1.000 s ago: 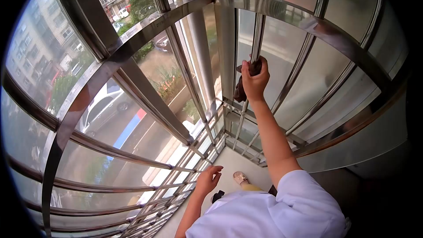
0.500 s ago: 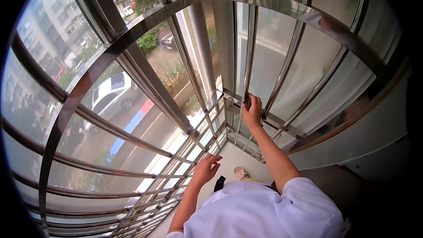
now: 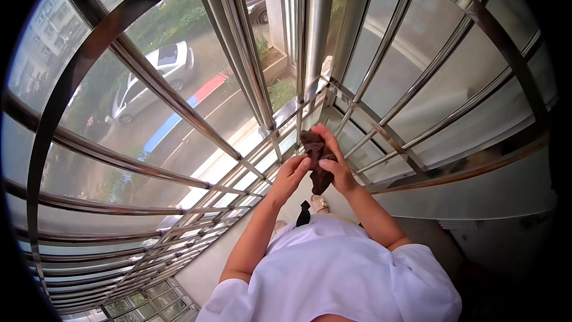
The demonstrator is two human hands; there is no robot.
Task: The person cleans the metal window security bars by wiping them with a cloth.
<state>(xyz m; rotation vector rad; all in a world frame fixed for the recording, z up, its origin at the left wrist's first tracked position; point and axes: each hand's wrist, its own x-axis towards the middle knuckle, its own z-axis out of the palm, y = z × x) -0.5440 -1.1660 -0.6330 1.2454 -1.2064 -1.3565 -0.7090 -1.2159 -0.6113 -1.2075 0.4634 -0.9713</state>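
A crumpled dark brown cloth [image 3: 322,180] is held between both hands in front of my body. My left hand [image 3: 289,176] pinches its left edge between thumb and fingers. On the other side, my right hand [image 3: 336,170] grips the cloth, with its thumb pressed on top and its fingers partly behind it. Part of the cloth hangs below the hands. Just beyond them is the corner where the metal window bars [image 3: 376,125] meet.
Shiny metal bars [image 3: 173,110] curve along the left and front, with glass panes [image 3: 441,77] behind bars at right. A pale ledge [image 3: 205,274] runs below. Outside stand a white car [image 3: 152,77] and a darker car [image 3: 257,7]. My shoe [image 3: 319,204] shows on the floor.
My right hand has come away from the bars at the right toward my body with the brown cloth. My left hand has risen to meet it and grips the cloth. The view has turned.
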